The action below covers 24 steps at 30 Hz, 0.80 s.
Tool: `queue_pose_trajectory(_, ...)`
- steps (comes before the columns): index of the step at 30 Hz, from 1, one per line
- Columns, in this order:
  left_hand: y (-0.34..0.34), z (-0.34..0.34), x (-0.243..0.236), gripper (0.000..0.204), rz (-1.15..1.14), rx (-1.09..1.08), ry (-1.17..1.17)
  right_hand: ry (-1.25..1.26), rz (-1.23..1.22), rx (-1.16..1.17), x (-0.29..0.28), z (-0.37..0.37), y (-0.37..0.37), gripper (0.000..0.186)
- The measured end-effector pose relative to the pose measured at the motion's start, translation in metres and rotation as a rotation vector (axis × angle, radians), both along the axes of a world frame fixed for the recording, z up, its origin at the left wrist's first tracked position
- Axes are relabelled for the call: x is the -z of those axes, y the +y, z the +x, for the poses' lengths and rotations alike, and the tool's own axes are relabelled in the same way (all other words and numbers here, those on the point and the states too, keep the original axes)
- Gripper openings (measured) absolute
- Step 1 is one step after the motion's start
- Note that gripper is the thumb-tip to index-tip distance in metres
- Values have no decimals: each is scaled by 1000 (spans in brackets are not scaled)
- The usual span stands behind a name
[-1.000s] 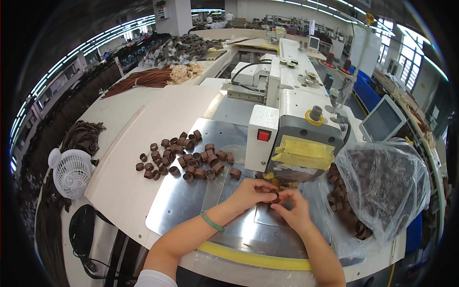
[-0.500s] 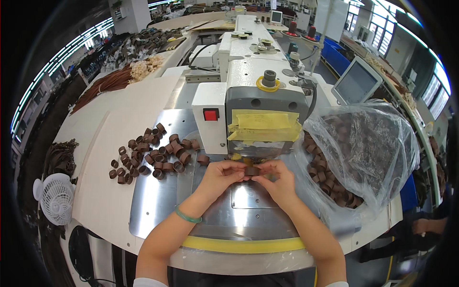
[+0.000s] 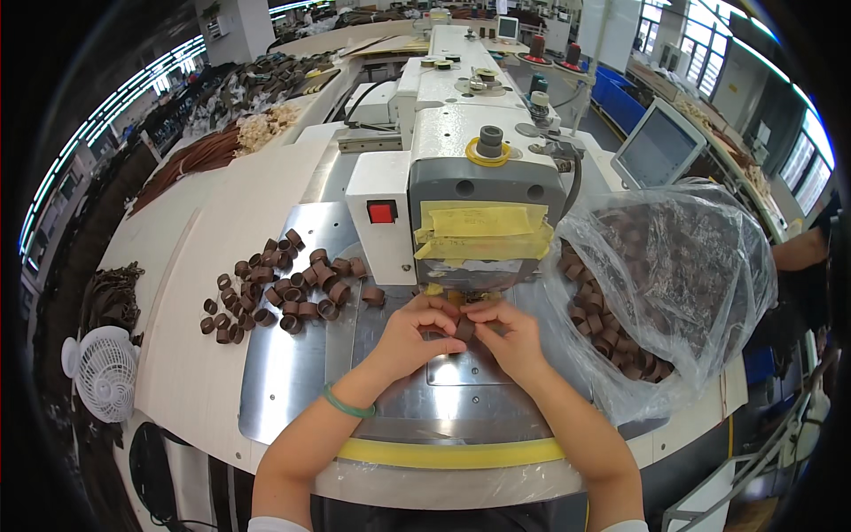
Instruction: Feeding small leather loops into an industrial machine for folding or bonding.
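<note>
Ring (image 3: 464, 329) sits just near of the machine (image 3: 487, 182), pinched by the fingers (image 3: 433, 316) of the left hand (image 3: 408, 341) and right hand (image 3: 512, 341). Left, loose rings (image 3: 308, 309) lie across a metal plate (image 3: 284, 381) and the table (image 3: 182, 355); right, a clear bag (image 3: 709, 266) holds more.

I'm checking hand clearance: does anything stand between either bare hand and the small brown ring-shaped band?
Nothing visible does: the left hand and the right hand both hold the small brown ring-shaped band directly.
</note>
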<state>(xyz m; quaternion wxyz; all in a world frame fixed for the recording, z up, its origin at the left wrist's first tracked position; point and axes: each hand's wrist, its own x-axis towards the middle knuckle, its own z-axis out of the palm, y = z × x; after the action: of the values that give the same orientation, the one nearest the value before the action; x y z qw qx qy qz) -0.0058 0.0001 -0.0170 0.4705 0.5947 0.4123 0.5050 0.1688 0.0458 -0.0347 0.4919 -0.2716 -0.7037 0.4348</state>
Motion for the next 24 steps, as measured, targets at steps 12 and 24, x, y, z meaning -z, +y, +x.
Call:
queue_pose_trajectory(12, -12, 16, 0, 31, 335, -239, 508, 105, -468, -245, -7, -3, -6, 24)
queue_pose_trajectory(24, 5, -2, -3, 31, 332, -53, 303, 137, -637, -389, -12, 12, 7, 15)
